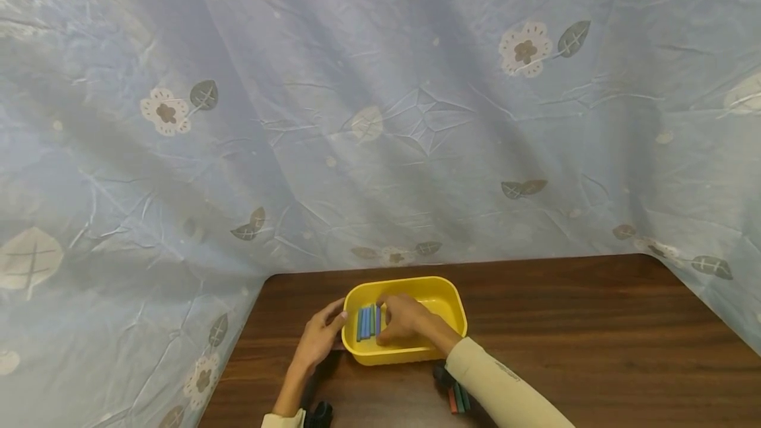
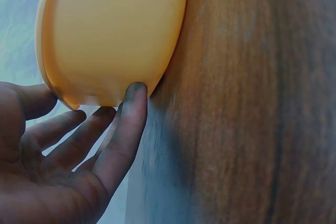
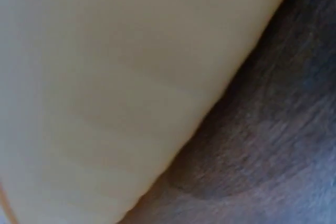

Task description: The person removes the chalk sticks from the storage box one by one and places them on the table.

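A yellow tub [image 1: 404, 356] stands on the table. Several slim blue and green sticks [image 1: 364, 323] lie side by side in its left end; their exact kind is too small to tell. My left hand [image 1: 317, 339] grips the tub's left end, thumb at the rim and fingers against the outer wall; the left wrist view shows this hand [image 2: 79, 166] close up. Reaching into the tub, my right hand [image 1: 404, 319] pinches a purple stick [image 1: 378, 320] lengthwise between thumb and fingers, beside the row. The right wrist view holds only a blurred sleeve [image 3: 105, 87] and skin.
Red and green sticks [image 1: 459, 398] lie on the brown wooden table [image 1: 565, 322], partly hidden by the right forearm and a black wrist device [image 1: 442, 375]. A patterned pale blue curtain [image 1: 380, 150] hangs behind the table and at its sides.
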Tool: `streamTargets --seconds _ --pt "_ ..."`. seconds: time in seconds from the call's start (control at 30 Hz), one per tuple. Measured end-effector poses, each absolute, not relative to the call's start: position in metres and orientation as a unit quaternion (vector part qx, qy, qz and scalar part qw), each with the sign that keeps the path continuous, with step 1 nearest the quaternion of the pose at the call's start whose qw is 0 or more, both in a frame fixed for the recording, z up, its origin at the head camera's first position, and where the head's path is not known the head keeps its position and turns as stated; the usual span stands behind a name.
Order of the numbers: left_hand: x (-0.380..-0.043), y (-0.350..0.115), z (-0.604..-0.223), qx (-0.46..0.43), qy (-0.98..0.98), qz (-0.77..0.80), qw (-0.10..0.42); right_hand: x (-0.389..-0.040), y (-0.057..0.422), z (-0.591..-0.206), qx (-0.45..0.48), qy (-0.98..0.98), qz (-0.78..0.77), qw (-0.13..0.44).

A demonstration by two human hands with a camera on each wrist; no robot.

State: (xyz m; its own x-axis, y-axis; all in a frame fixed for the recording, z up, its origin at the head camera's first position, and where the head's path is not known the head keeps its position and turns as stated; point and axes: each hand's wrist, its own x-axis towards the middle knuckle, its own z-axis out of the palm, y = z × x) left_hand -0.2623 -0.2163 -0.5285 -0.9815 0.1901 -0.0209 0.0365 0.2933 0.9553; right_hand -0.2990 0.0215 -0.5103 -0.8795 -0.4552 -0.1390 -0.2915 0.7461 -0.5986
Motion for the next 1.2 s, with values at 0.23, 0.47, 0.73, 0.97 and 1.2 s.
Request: streamTargets --seconds 0.23,0.47,0.73,0.97,1.2 --pt "-0.260 -0.216 -0.528 0.070 0.802 0.590 0.057 -0.288 0.028 -0.495 -0.207 0.920 -0.312 0.116" --pt "-0.263 -0.218 -0.532 0.066 0.805 0.586 0.065 -0.268 0.054 -0.473 -0.228 0.905 -0.350 0.080" --pt "-0.263 -0.218 -0.532 0.064 0.804 0.588 0.064 -0.247 0.091 -0.457 -0.226 0.891 -0.389 0.061" --pt "-0.263 -0.219 -0.532 0.066 0.801 0.591 0.066 -0.227 0.120 -0.452 -0.212 0.891 -0.400 0.044" --pt "-0.264 -0.217 -0.533 0.064 0.804 0.587 0.066 -0.209 0.142 -0.453 -0.203 0.891 -0.405 0.022"
